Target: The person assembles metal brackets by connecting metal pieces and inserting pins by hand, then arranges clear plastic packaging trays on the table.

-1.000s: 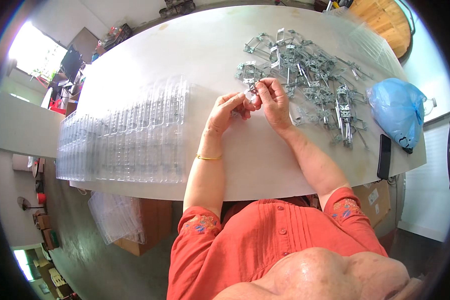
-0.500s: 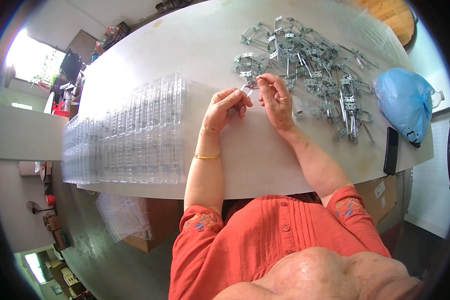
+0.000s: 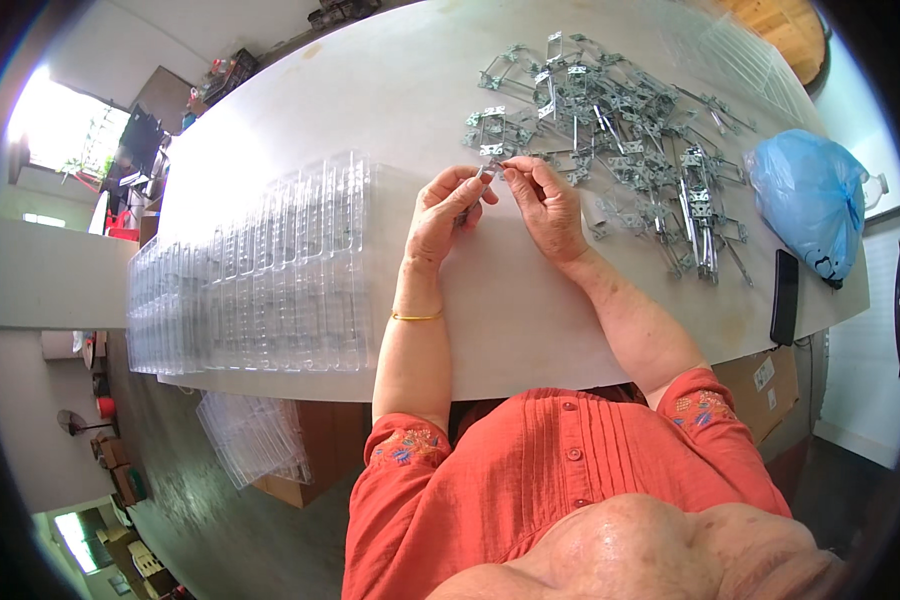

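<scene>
Above the middle of the table, my left hand [image 3: 440, 215] is closed around a small grey metal bracket [image 3: 461, 216], mostly covered by the fingers. My right hand [image 3: 550, 208] meets it from the other side, its thumb and forefinger pinched together at a small shiny piece [image 3: 491, 172] between the fingertips. The exact shape of that piece is too small and covered to tell. Just beyond and to the right lies a heap of metal brackets with thin rods [image 3: 620, 130], apart from both hands.
Clear plastic trays [image 3: 260, 275] are stacked on the left of the white table [image 3: 510, 330]. At the right lie a blue plastic bag [image 3: 810, 200] and a black phone [image 3: 785, 297]. More clear trays [image 3: 253, 435] and a cardboard box [image 3: 332, 445] stand below the front edge.
My right fingertips have come down and left to meet the piece at my left fingertips; a gap was between them before. The white strip seen there earlier is now mostly covered.
</scene>
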A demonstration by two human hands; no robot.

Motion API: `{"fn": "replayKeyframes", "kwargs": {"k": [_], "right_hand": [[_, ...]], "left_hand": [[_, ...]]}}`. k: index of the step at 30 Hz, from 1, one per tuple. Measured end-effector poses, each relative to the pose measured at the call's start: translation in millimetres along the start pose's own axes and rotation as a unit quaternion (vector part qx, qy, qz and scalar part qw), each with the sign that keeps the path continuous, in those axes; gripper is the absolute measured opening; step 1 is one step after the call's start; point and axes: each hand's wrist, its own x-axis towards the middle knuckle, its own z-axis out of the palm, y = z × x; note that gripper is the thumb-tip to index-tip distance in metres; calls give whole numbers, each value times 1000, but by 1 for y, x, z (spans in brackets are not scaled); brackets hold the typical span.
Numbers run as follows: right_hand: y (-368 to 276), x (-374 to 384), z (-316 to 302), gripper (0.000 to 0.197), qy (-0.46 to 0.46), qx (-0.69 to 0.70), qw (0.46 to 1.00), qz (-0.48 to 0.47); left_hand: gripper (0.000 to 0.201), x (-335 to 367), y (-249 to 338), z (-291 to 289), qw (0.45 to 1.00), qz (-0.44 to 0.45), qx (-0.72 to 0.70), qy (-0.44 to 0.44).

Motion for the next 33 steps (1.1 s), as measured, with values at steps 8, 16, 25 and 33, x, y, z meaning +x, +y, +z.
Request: {"fn": "replayKeyframes", "kwargs": {"k": [8, 16, 25, 33], "right_hand": [[-4, 1, 2, 9, 19, 4, 1000, 3], [-4, 1, -1, 7, 16, 7, 1000, 22], [0, 1, -2, 7, 4, -9, 1000, 21], [0, 2, -6, 19, -47, 28, 995, 84]], "left_hand": [[23, -1, 3, 4, 999, -9, 35, 18], [31, 0, 1, 2, 997, 17, 70, 15], [37, -1, 3, 0, 996, 17, 83, 13], [38, 0, 6, -4, 993, 17, 117, 12]]}}
